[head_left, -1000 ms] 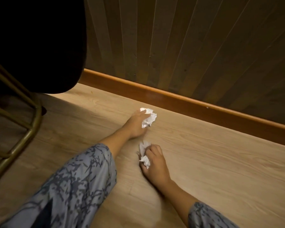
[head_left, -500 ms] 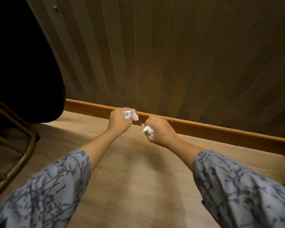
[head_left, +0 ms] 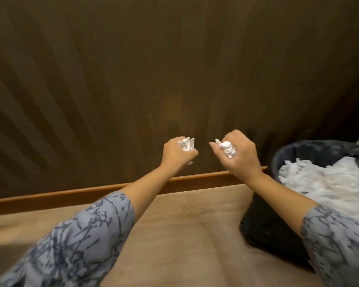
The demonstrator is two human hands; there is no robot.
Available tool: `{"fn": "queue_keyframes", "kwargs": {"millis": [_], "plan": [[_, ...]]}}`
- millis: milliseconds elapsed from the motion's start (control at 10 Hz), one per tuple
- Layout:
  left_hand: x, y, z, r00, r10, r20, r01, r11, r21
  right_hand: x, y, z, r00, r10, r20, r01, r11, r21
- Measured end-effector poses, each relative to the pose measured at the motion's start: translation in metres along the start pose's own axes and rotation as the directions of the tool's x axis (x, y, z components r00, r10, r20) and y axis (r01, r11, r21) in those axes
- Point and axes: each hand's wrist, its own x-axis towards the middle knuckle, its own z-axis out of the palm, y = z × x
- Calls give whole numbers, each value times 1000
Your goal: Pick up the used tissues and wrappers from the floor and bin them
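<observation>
Both hands are raised side by side above the floor, a small gap between them. Fisted, the left hand (head_left: 177, 155) clutches a crumpled white tissue (head_left: 186, 144) that pokes out past the thumb. Beside it, the right hand (head_left: 237, 155) is curled around a second tissue wad (head_left: 227, 149). Patterned grey sleeves (head_left: 75, 241) cover both forearms. To the right stands a black-lined bin (head_left: 311, 151), already holding white paper (head_left: 327, 183). Behind runs the wooden skirting board (head_left: 81, 193), under a dark panelled wall (head_left: 153, 69).
</observation>
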Motion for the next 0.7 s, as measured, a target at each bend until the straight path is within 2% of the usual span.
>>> {"fn": "queue_keyframes", "kwargs": {"millis": [100, 200, 300, 400, 500, 600, 700], "plan": [[1, 41, 75, 996, -4, 91, 25, 971, -237, -18, 37, -64, 964, 185, -191, -192, 981, -18], [-6, 81, 143, 983, 48, 178, 21, 930, -366, -41, 71, -115, 874, 351, -336, -390, 919, -55], [-18, 111, 202, 974, 159, 163, -89, 924, -372, -62, 110, -146, 789, 465, -402, -554, 821, -137], [-27, 122, 253, 930, 332, 157, -287, 924, -253, -80, 141, -160, 707, 619, -342, -707, 633, -316], [-30, 112, 287, 760, 180, 624, -323, 938, 123, -99, 150, -170, 596, 790, -141, -709, 436, -554], [-31, 109, 284, 618, 79, 782, -407, 883, 232, -106, 131, -188, 426, 904, -5, -694, 323, -643], [-29, 124, 260, 668, 122, 734, -400, 890, 217, -102, 99, -203, 402, 916, 13, -714, 322, -622]]}}
